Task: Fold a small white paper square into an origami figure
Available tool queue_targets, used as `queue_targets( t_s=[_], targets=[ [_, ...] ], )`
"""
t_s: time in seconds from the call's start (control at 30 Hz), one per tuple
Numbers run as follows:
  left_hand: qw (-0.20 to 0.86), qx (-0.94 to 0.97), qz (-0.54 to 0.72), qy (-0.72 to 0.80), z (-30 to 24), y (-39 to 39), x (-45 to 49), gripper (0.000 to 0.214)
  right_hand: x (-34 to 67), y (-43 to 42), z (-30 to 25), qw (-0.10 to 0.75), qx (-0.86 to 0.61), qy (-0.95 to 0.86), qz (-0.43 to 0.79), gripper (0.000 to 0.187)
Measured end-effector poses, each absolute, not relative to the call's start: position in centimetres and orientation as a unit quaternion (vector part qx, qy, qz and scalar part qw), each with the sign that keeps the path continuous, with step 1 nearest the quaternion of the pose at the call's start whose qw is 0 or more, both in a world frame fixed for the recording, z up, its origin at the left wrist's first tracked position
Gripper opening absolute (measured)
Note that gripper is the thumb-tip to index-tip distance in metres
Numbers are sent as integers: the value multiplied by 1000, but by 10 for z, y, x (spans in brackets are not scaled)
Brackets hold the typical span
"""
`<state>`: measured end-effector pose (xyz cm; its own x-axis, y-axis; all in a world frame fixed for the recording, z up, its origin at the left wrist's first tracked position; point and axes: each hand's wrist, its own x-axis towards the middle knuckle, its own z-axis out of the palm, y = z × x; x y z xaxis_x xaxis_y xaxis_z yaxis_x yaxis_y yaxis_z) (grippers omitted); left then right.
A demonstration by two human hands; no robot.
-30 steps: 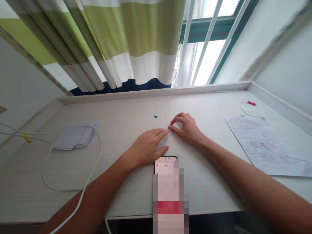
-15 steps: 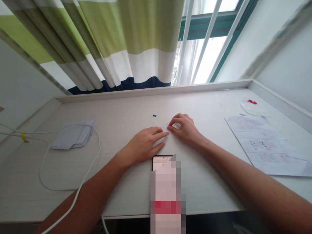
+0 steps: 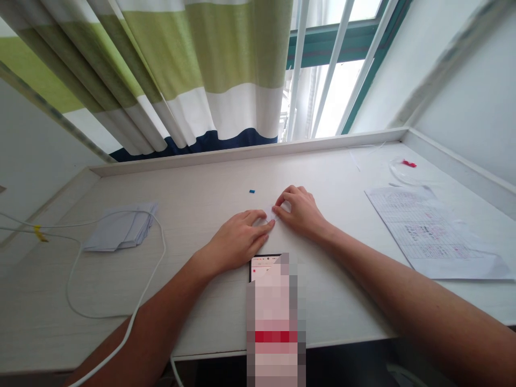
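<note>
Though small, white slip (image 3: 270, 212) in narrow pinch of right hand (image 3: 300, 211) — left hand (image 3: 242, 239) beside, grip unclear

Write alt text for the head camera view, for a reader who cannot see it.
A person's left hand and right hand meet at a small white paper on a white desk. A phone lies nearer the viewer, stacked papers left, a marked sheet right.
</note>
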<state>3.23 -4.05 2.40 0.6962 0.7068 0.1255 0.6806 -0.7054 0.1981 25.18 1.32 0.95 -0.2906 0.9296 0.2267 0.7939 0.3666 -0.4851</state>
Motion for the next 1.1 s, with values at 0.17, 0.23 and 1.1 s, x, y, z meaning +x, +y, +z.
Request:
queue_targets(
  t_s=[0.17,0.23,1.1],
  targets=[
    [75,918,102,376,23,-40,32,40,251,16,6,246,-556,-786,117,19],
    [81,915,104,381,23,-40,32,39,251,17,6,244,-560,-785,104,21],
    [93,909,99,395,23,-42,33,42,256,16,8,239,-563,-776,157,23]
  ],
)
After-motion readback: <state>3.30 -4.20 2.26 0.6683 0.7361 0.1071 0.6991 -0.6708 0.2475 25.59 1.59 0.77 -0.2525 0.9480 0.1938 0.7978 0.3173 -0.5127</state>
